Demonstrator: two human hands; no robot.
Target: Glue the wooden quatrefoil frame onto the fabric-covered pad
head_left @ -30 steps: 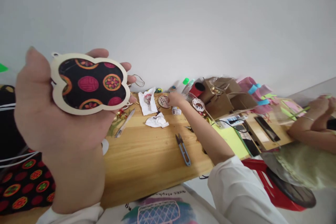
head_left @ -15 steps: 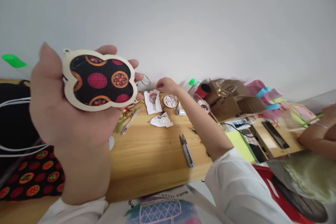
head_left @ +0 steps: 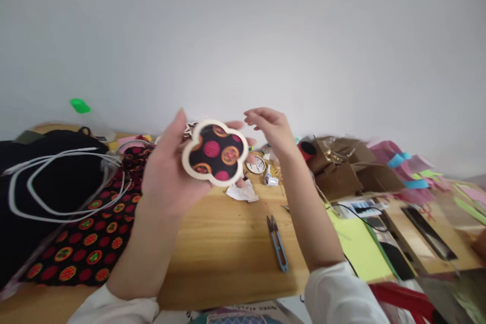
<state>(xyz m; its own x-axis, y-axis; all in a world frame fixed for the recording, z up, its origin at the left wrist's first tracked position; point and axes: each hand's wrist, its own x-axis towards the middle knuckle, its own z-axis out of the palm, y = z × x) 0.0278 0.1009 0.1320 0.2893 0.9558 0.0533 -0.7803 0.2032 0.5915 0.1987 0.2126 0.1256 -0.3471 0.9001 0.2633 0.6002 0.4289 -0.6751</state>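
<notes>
— What is the head camera showing in the left hand (head_left: 167,172)?

— It is gripping a lobed wooden frame with patterned fabric (head_left: 215,152), raised above the surface (head_left: 224,243), face toward the camera.

— And the right hand (head_left: 271,126)?

— It is hovering open and empty, fingers loosely curled, just right of the frame and not touching it. The frame's longer axis is running roughly left to right.

— Anything nearby?

— Thread snips (head_left: 278,243) are lying below on the wood.

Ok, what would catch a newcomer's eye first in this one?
The lobed wooden frame with black, pink and orange patterned fabric, held up mid-frame in the left hand, with the right hand open beside it. Next, matching patterned cloth at left on the wooden table, and thread snips lying near its centre.
</notes>
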